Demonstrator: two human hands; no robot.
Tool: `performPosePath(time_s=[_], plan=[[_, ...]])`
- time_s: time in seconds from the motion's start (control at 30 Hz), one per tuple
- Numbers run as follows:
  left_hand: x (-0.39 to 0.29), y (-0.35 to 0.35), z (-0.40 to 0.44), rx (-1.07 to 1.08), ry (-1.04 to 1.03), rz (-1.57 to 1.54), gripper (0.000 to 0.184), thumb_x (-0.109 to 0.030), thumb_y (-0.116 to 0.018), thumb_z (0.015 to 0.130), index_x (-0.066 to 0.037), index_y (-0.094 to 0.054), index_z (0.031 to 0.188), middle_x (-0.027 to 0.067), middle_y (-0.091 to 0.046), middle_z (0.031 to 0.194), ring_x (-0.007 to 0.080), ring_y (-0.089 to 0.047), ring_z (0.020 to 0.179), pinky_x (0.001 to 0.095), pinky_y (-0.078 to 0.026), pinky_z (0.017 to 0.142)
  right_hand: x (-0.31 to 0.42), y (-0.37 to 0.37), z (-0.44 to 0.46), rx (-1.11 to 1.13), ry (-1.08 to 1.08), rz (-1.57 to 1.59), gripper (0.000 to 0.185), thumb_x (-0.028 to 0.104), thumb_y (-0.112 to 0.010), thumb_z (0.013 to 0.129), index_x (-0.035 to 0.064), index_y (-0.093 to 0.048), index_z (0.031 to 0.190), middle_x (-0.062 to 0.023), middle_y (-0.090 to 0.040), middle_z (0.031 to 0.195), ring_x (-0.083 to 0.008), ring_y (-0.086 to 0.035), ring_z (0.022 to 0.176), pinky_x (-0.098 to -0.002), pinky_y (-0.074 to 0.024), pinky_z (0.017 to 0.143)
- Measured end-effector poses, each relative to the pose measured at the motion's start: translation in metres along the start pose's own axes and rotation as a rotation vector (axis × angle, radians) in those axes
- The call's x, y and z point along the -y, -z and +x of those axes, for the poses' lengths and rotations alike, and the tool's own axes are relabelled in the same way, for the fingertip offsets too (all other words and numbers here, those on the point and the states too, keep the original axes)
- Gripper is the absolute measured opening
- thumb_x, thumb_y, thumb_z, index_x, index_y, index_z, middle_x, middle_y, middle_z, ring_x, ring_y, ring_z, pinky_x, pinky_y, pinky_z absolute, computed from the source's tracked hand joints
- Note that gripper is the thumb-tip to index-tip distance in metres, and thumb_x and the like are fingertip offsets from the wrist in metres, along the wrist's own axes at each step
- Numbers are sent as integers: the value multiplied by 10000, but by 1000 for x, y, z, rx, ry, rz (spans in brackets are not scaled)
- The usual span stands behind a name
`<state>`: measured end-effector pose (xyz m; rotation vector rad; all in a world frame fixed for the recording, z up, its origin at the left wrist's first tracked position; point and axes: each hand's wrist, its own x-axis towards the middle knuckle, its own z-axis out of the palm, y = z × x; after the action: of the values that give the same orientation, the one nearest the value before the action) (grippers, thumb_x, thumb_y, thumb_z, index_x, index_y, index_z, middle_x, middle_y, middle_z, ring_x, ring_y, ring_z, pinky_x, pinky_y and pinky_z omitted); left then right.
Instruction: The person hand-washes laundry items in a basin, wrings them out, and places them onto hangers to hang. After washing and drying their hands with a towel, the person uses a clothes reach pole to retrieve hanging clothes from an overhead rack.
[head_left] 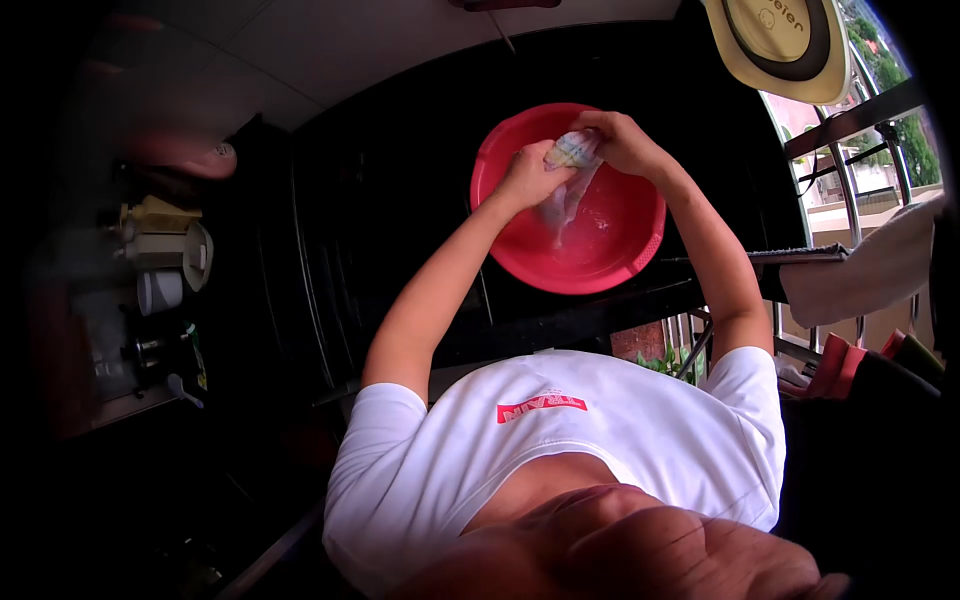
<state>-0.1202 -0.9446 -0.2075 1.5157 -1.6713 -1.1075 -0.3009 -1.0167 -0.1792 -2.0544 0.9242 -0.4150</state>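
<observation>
Both my hands hold a wet whitish cloth (574,150) with a pale, multicoloured pattern above a red plastic basin (645,250). My left hand (530,178) grips it from the left, fingers curled round it. On the other side, my right hand (622,143) pinches the bunched upper part. A thin end of the cloth hangs down between the hands into the basin. Some bright glints, like water or suds, show on the basin's bottom. The cloth's exact kind is hard to make out.
The basin stands on a dark surface. A yellowish hat-like item (780,50) is at the upper right, beside a barred window. A light towel (865,265) hangs at the right. Shelved items, including a white cup (160,291), stand at the left.
</observation>
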Motion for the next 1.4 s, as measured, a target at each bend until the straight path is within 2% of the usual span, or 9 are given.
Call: performPosePath(time_s=[0.1,0.2,0.33,0.5,0.63,0.9,1.17,1.33,1.4], plan=[[-39,19,25,75,-1,-639,224,-172,-631,854,-10,-610,1008,48,-648,856,142,-623,782,296,-505,728,20,39,16,-220,-5,708,807,43,-594,754,59,-180,1446,-154,-299,1452,-277,-372,1294,-385,-367,1020],[-56,17,47,34,13,-788,222,-184,-573,906,-21,-595,1056,45,-639,892,145,-616,793,289,-501,740,40,67,71,-437,-37,1199,781,56,-597,780,-34,-161,1422,-147,-449,1294,-219,-520,1102,-371,-386,965],[-73,11,60,-3,79,-891,253,-236,-480,952,-38,-568,1082,77,-620,970,172,-605,825,330,-509,749,25,91,136,-380,498,293,547,235,-660,794,-50,-451,1212,-106,-557,1016,-209,-542,969,-351,-451,833],[-73,7,83,138,123,-1128,339,-331,-400,978,-65,-506,1159,99,-571,1097,223,-565,980,401,-500,823,29,80,41,-176,-426,540,688,509,-544,869,-69,-434,1225,-218,-552,1120,-313,-566,1028,-490,-486,835],[-81,-2,107,109,176,-839,364,-283,-430,974,-18,-500,1213,119,-554,1162,222,-535,1076,363,-443,921,-10,75,19,-66,-326,910,614,464,-577,871,-52,-492,1193,-176,-585,1094,-244,-615,938,-395,-531,758],[-87,10,114,70,268,-350,359,-315,-555,913,28,-631,986,75,-656,863,178,-624,762,307,-499,691,-10,64,0,-229,-312,1026,205,160,-615,830,29,-564,980,-13,-564,760,-48,-527,592,-149,-393,461],[-78,-11,105,-51,278,-963,327,-305,-514,932,-9,-592,1047,62,-634,910,170,-590,765,300,-458,578,-5,73,-16,-246,-316,680,210,227,-598,876,41,-594,971,37,-497,641,-11,-405,522,-152,-278,395],[-72,-15,88,136,246,-1242,335,-362,-388,959,-84,-574,974,16,-605,853,147,-536,685,251,-381,485,2,75,-12,-556,-161,-440,198,173,-514,783,58,-669,827,-210,-640,772,-391,-634,758,-474,-508,658],[-68,-22,85,182,188,-1497,305,-304,-341,947,-102,-567,979,-7,-604,850,120,-533,681,217,-351,450,18,70,-16,-592,-140,-534,192,171,-514,786,59,-665,822,-202,-642,764,-383,-639,757,-468,-513,659]])
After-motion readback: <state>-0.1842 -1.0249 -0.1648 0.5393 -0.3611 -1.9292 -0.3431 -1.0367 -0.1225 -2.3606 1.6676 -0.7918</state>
